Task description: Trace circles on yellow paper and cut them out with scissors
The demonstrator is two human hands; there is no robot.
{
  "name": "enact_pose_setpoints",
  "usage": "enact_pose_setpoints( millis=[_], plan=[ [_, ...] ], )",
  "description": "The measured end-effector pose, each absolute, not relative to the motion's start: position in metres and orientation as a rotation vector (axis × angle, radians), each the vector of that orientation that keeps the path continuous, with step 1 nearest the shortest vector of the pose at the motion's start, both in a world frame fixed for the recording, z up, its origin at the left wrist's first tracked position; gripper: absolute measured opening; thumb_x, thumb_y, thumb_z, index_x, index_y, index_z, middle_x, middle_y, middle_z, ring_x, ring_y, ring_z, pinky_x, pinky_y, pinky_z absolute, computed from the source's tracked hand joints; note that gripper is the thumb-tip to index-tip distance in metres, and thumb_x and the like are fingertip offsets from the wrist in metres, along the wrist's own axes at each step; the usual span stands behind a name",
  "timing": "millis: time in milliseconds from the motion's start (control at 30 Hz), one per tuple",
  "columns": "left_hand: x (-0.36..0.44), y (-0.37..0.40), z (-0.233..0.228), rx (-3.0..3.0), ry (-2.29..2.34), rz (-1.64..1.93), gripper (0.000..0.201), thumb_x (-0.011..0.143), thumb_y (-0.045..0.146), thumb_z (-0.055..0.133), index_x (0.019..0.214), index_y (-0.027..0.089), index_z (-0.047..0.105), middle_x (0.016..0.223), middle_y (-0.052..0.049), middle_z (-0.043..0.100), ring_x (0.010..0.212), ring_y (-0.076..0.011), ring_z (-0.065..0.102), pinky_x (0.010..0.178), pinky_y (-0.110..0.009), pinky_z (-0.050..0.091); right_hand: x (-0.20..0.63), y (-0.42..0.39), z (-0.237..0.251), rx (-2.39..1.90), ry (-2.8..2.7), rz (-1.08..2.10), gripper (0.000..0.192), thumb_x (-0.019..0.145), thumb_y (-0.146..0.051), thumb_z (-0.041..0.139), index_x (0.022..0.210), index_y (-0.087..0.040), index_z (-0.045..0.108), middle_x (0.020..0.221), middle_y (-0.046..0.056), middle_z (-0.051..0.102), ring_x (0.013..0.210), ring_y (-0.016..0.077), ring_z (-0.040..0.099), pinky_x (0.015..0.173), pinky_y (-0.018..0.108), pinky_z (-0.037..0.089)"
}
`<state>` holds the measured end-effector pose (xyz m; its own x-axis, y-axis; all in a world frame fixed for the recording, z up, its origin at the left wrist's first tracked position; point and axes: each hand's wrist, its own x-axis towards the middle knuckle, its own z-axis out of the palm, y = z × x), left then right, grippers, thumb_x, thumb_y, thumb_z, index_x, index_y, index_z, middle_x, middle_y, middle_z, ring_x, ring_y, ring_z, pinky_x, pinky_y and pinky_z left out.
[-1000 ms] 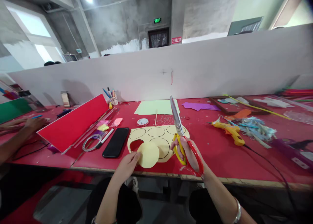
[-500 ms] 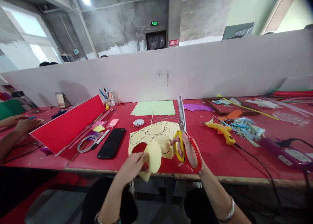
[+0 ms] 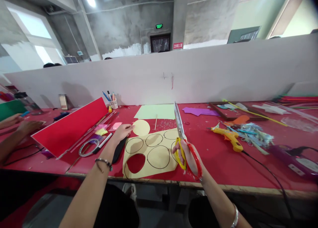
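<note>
My left hand (image 3: pixel 122 132) reaches forward over the red table (image 3: pixel 218 155) and pinches the left edge of a cut-out yellow paper circle (image 3: pixel 141 127), which rests flat on the table. My right hand (image 3: pixel 189 155) grips scissors (image 3: pixel 179 122) with one yellow and one red handle. The blades are shut and point up and away. Between the hands lies a yellow sheet (image 3: pixel 159 168) with several drawn black circles and one round hole (image 3: pixel 136 163) at its near left. A black phone (image 3: pixel 118 149) lies partly under my left wrist.
A red board (image 3: pixel 72 127) leans at the left, beside a tape ring (image 3: pixel 87 147) and a marker. A light green sheet (image 3: pixel 156 111), purple paper (image 3: pixel 198 111), a pen cup (image 3: pixel 114 103) and a yellow glue gun (image 3: pixel 230 136) with its cord lie beyond. Another person's hands (image 3: pixel 23 126) work at far left.
My left hand has carried the cut circle from the table's near edge forward and to the left, and laid it beyond the sheet. The scissors hand has barely moved.
</note>
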<state>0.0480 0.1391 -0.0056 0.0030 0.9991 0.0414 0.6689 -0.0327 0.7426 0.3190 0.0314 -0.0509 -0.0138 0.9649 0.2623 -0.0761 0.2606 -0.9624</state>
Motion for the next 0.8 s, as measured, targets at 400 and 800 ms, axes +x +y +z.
enact_pose_setpoints(
  millis=[400,800],
  plan=[
    [0.06,0.215,-0.029,1.696,1.922,0.28,0.033,0.085,0.032,0.052,0.114,0.016,0.052,0.115,-0.008,0.055,0.096,-0.0198,0.057,0.079,-0.04,0.049,0.313,0.028,-0.047,-0.911,-1.271,1.121,0.045,0.085,-0.058,0.039,0.069,-0.017,0.05,0.047,-0.004,0.049,0.032,0.0065,0.033,0.035,0.02,0.031],
    [0.069,0.16,0.0,2.305,1.616,-0.076,0.04,0.07,0.048,0.061,0.099,0.02,0.062,0.106,-0.007,0.063,0.099,-0.0228,0.057,0.085,-0.031,0.043,0.313,0.027,-0.048,-0.827,-1.224,1.195,0.044,0.083,-0.06,0.04,0.07,-0.018,0.046,0.057,-0.002,0.055,0.032,0.0049,0.034,0.033,0.019,0.031]
  ],
)
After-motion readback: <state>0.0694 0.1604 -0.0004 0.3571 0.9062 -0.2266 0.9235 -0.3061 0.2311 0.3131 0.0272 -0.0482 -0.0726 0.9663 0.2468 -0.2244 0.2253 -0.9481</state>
